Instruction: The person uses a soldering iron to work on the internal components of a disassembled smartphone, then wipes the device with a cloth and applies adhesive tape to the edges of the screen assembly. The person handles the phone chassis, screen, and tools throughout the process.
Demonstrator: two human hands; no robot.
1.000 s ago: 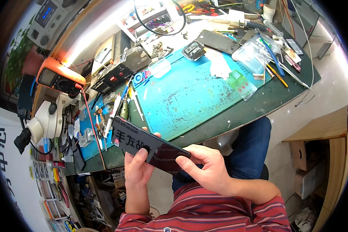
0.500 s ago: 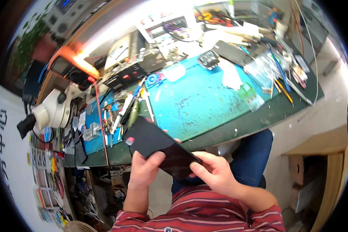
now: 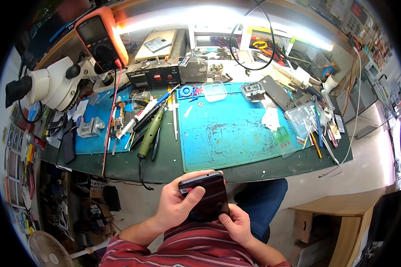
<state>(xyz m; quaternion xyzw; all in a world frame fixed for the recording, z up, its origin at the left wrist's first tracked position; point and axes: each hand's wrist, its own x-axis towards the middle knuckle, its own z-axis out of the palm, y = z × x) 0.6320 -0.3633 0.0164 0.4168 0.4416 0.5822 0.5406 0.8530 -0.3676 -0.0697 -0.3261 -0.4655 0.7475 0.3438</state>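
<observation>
An electronics repair workshop: a green bench carries a blue work mat (image 3: 229, 131) at centre, an orange multimeter (image 3: 101, 40) and white stereo microscope (image 3: 53, 84) at upper left, a soldering station (image 3: 153, 76) beside them, with screwdrivers, tweezers and loose cables strewn across the frame.

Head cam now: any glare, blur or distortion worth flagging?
Head view: the light strip along the bench back is blown out to white; the fisheye bends the bench edge and leaves black corners; the glossy dark phone, held by left hand and right hand, is sharp, with faint reflections; no motion blur shows.
</observation>
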